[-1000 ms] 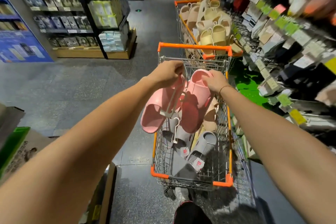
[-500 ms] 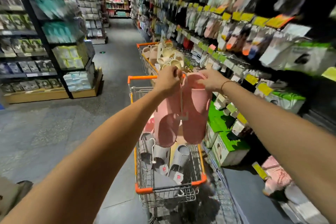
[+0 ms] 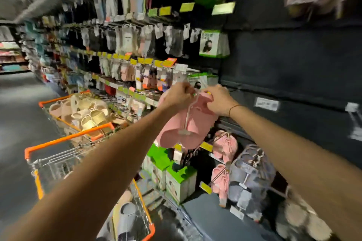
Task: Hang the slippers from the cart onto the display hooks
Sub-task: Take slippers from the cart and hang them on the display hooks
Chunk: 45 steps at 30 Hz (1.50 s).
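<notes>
Both hands hold 1 pair of pink slippers (image 3: 184,125) up before the dark display wall (image 3: 293,68): left hand (image 3: 179,95) pinches the clear hanger's top, right hand (image 3: 219,100) curls round the slippers' upper edge, above the orange-rimmed cart (image 3: 64,141)

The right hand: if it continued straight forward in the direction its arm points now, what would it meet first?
Probably the packaged goods hanging on the hook wall. The right hand, gripping the pink rubber slippers, points up and left toward them. Blur hides the depth, so the gap cannot be told.
</notes>
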### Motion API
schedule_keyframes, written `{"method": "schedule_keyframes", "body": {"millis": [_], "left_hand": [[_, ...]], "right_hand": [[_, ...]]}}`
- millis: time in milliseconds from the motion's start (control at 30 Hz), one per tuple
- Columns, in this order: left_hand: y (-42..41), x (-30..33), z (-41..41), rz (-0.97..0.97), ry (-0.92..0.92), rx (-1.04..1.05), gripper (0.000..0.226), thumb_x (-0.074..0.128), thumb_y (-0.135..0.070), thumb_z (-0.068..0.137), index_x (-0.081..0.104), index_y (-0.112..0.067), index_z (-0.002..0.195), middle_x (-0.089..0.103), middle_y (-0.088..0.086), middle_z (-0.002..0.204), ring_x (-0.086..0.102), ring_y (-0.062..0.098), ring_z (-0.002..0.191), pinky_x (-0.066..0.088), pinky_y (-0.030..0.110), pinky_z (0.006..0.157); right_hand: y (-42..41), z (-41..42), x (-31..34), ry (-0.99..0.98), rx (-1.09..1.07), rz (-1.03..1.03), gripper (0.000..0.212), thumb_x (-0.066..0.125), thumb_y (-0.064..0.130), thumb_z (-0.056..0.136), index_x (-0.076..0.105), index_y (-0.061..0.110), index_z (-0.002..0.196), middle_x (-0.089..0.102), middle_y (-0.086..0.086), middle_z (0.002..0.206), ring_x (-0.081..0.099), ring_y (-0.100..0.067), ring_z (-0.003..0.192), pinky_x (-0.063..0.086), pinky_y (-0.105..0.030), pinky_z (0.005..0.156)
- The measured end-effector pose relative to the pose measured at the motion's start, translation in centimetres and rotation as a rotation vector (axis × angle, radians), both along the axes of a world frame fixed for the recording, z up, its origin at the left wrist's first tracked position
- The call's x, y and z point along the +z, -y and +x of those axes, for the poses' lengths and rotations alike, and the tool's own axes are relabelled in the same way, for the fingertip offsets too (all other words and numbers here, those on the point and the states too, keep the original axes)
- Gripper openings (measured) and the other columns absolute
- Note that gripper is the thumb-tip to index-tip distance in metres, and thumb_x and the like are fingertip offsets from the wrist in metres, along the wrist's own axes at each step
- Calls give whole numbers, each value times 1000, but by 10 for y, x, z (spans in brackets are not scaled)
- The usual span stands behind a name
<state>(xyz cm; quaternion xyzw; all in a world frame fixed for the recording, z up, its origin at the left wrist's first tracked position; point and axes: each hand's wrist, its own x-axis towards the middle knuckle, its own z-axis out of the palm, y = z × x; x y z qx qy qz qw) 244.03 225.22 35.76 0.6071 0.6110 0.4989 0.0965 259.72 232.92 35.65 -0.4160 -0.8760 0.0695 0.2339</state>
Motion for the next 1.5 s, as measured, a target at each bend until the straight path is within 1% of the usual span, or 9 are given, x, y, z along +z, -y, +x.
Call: {"method": "schedule_keyframes", "body": {"millis": [100, 267, 400, 733, 900, 1000, 1133, 1267, 1500], "left_hand": [[-14, 25, 81, 16, -37, -71, 47, 41, -42, 64, 62, -2, 76, 62, 11, 73, 52, 19, 69, 43, 36, 61], [-35, 76, 209, 38, -76, -299, 19, 54, -25, 79, 49, -17, 61, 54, -1, 62, 50, 11, 58, 46, 32, 56], [-37, 106, 303, 97, -201, -441, 30, 51, -3, 91, 51, -12, 63, 53, -6, 62, 51, 2, 55, 39, 18, 55], [-9, 187, 477, 319, -128, -583, 30, 45, -20, 102, 65, -2, 89, 63, 4, 77, 65, 24, 79, 54, 41, 77], [10, 242, 521, 448, -71, -649, 26, 41, -5, 103, 63, 8, 95, 59, 2, 75, 56, 4, 64, 46, 16, 56], [1, 282, 529, 527, -42, -655, 30, 45, -19, 105, 66, -5, 88, 68, 1, 82, 62, 4, 68, 48, 21, 64], [-15, 334, 507, 711, -65, -487, 27, 53, -38, 101, 70, -23, 86, 69, -7, 81, 66, 11, 76, 50, 28, 70], [-42, 361, 477, 779, -35, -364, 25, 59, -56, 87, 74, -36, 85, 69, 2, 100, 66, 16, 91, 55, 40, 87], [-88, 375, 450, 720, -79, -415, 27, 61, -40, 92, 78, -20, 101, 75, -3, 97, 66, 10, 90, 50, 25, 84]], "right_hand": [[4, 81, 15, -120, -101, 160, 40, 62, 19, 76, 58, 24, 115, 48, -7, 113, 44, -29, 107, 38, -37, 90], [24, 210, 52, -98, -305, 542, 31, 47, 46, 84, 65, 22, 93, 45, 2, 95, 40, -23, 100, 26, -37, 83], [40, 312, 82, 30, -439, 642, 39, 41, 46, 93, 69, 21, 85, 45, 3, 89, 42, -22, 96, 26, -38, 82], [121, 478, 163, -63, -520, 614, 36, 49, 54, 97, 77, 32, 90, 50, 2, 100, 37, -17, 100, 26, -36, 90], [140, 502, 218, -273, -696, 642, 39, 53, 48, 95, 75, 24, 72, 56, 4, 104, 38, -22, 118, 22, -32, 94], [143, 494, 263, -366, -730, 595, 36, 50, 28, 94, 54, 19, 59, 57, -3, 99, 41, -27, 120, 29, -37, 98], [136, 477, 326, -184, -783, 807, 25, 43, 25, 97, 66, 15, 98, 56, -8, 122, 47, -27, 120, 27, -42, 107], [127, 466, 374, -204, -798, 829, 20, 44, 30, 96, 61, 19, 96, 64, -7, 116, 54, -28, 116, 27, -42, 110], [56, 421, 405, -305, -735, 820, 29, 44, 30, 98, 50, 22, 71, 59, -3, 94, 55, -25, 99, 33, -37, 98]]}}
